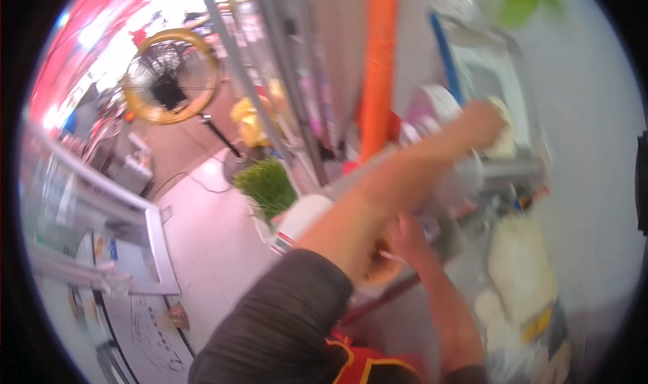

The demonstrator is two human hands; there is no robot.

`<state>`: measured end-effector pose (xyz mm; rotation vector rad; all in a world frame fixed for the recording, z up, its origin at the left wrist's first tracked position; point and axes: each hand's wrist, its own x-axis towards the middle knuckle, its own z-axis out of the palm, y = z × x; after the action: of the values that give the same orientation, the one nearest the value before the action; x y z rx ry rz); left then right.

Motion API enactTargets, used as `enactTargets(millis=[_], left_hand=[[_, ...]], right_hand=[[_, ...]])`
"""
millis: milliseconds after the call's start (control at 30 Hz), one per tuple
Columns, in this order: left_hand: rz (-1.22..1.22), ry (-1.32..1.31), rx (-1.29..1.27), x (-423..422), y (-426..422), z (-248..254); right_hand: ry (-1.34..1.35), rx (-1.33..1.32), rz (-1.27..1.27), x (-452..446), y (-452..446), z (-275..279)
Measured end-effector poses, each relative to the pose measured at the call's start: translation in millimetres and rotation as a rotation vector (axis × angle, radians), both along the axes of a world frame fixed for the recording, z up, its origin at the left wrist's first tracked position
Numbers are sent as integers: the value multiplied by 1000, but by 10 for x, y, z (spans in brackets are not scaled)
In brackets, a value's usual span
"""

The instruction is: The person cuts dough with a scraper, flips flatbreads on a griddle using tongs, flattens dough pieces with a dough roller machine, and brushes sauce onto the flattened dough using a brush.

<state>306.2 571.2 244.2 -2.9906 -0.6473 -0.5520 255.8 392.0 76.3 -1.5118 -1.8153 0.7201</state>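
Observation:
My left arm, in a dark sleeve, stretches across to the upper right. At its end my left hand point(484, 124) looks curled, its fingers blurred, against a pale thing point(501, 137) beside a whitish tray point(523, 107). What it grips is hidden. Below that arm, my right hand point(409, 241) is closed around what looks like a thin white handle point(390, 255). This reaches over a round orange-brown bowl point(383, 270), partly covered by my left arm. Motion smears both hands.
An orange post point(379, 66) rises behind the counter. Green stalks point(266, 187) stand in a white container at the left, near a yellow fan point(170, 77). A bag of pale food point(520, 266) lies at the right, beside a grey wall point(594, 181). A glass door point(101, 208) stands far left.

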Motion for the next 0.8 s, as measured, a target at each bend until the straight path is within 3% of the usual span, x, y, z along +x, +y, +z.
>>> enactTargets(millis=[67,200,367,533,633,667,767,800], left_hand=[[-18,-265,37,-9,-21,-120],[75,-84,11,-29,-89,-20],[65,23,-30,-37,-109,41],[72,19,-39,-71,-39,55],[27,34,-1,31,-43,-46],[-20,-2,-18,-23,-79,32],[-28,6,-24,-39,-117,19],[-4,23,-7,-45,-75,8]], right_hand=[[-235,58,80,-115,344,-405],[-470,22,140,-370,940,-563],[-491,12,162,-464,1033,-482],[-192,-8,249,-264,276,188],[20,-285,334,172,-282,572],[110,-483,391,414,-405,568],[483,-737,286,1082,-693,540],[578,-696,137,1188,-725,731]])
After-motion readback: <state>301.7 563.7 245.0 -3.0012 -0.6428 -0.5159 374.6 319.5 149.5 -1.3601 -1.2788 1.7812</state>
